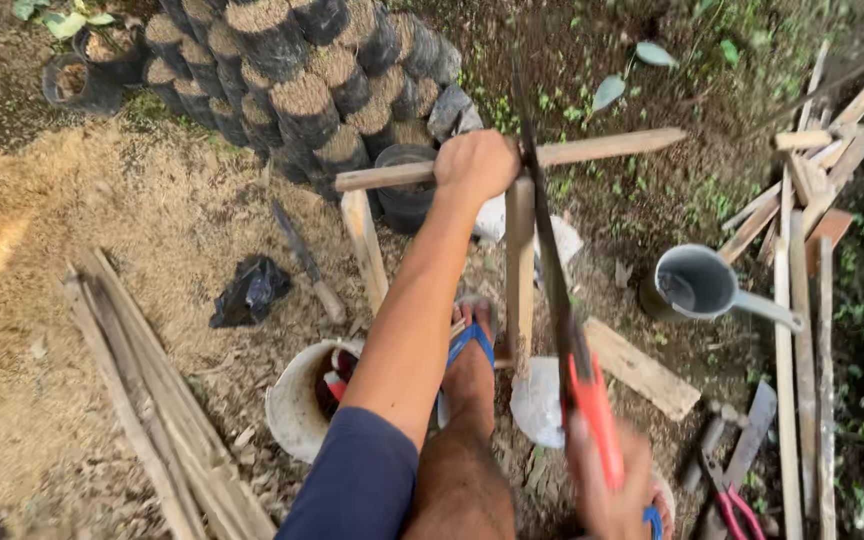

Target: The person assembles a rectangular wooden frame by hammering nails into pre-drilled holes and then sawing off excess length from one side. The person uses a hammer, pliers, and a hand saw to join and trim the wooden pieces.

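The left hand [475, 165] is closed tight around a horizontal wooden slat [592, 150], pinning it on top of an upright wooden post [519, 270] that stands in the dirt. The slat reaches out to both sides of the post, its longer end pointing toward the scrap timber. The right hand [612, 485], blurred low in the view, is wrapped around the red handle of a hand saw [557, 300]; the dark blade runs up from that grip and crosses the slat just beside the post, touching the wood next to the left hand's knuckles. A second, leaning wooden stake [364, 250] props under the slat on the side of the post away from the saw. At the foot of the post a foot in a blue sandal [472, 345] rests on the ground. Beside that foot lies a white bucket [297, 405] tipped on its side, and farther out from the post a bundle of thin sticks [152, 400] lies on a heap of sawdust-like husk. Behind the post, stacked black nursery bags [302, 70] filled with soil form a pile. On the saw's side of the post sit a grey scoop with a handle [702, 285], a short flat board [642, 370], a heap of loose timber offcuts [812, 200], and red-handled pliers [732, 500] near the bottom edge.
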